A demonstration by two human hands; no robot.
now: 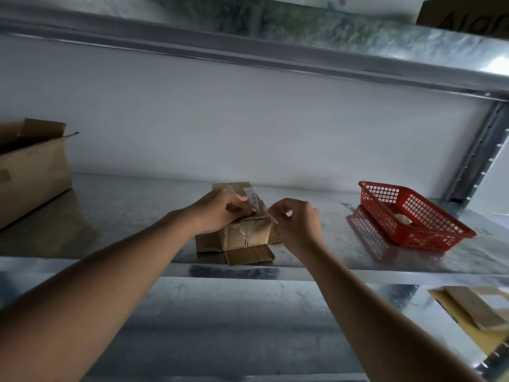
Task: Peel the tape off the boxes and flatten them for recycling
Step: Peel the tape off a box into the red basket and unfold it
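Cardboard box point(242, 230) at the shelf point(110, 216) edge; left hand point(220, 210) grip clamps it, right hand point(296, 221) pinches tape.

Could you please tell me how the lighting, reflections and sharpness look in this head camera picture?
In the head view, the light is dim and cool; the metal shelf mirrors the red basket beside it; the wide lens bows the upper shelf beam; the small box and both hands, left hand and right hand, look fairly sharp, while the frame edges are smeared.

white barcode label point(252, 199) on the small cardboard box point(248, 232); its print is too small to read.
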